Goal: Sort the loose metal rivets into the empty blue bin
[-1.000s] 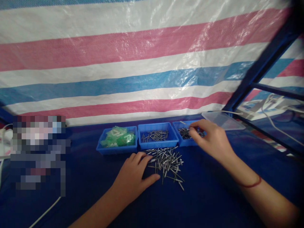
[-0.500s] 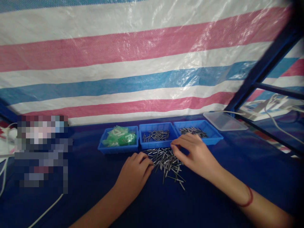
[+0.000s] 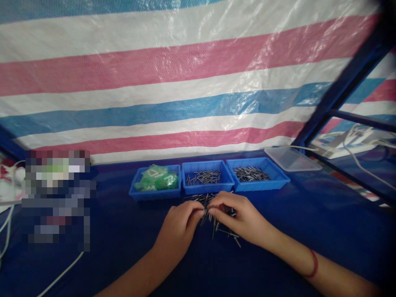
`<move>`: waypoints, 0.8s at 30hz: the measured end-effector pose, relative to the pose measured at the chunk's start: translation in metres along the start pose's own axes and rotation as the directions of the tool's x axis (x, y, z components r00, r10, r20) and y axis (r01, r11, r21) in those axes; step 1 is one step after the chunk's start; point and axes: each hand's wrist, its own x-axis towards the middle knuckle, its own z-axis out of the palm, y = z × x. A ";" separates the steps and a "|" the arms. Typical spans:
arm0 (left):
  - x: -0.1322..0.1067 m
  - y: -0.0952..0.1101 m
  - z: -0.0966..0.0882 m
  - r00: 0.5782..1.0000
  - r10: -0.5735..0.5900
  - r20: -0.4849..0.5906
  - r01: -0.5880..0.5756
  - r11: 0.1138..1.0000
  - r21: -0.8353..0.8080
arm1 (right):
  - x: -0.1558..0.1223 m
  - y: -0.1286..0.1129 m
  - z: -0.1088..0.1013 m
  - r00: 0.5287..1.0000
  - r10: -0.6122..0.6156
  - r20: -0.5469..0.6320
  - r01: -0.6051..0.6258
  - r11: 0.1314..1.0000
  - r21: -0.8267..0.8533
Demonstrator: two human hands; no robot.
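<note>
From my distance I see the left hand and the right hand nearly meeting over the loose metal pins, which lie heaped on the tabletop. Each grip is a narrow pinch of thumb and finger; whether it is fully closed, or has hold of a pin, I cannot tell at this size. To do it well, I would keep the wrists steady, pinch lightly, and disturb the neighbouring pins little, since they may roll. Beyond the heap stand the left tray with green packets, the middle tray and the right tray, these two with similar pins.

Compared with half a second ago, the right hand has come leftward to the left fingertips, covering more of the heap and uncovering the right tray; the left hand has moved only slightly.
</note>
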 end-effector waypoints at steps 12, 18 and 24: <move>0.002 -0.004 0.001 0.999 0.033 0.009 -0.033 0.999 -0.026 | -0.002 0.005 0.003 1.000 0.022 -0.018 -0.021 1.000 0.020; 0.003 -0.002 0.000 0.998 0.056 0.005 -0.056 0.998 -0.021 | -0.002 0.002 0.002 0.999 0.000 -0.047 0.000 1.000 0.002; 0.002 -0.002 -0.001 0.996 0.059 -0.070 -0.061 0.998 -0.028 | 0.000 0.001 0.000 0.996 -0.072 -0.044 0.068 0.994 -0.081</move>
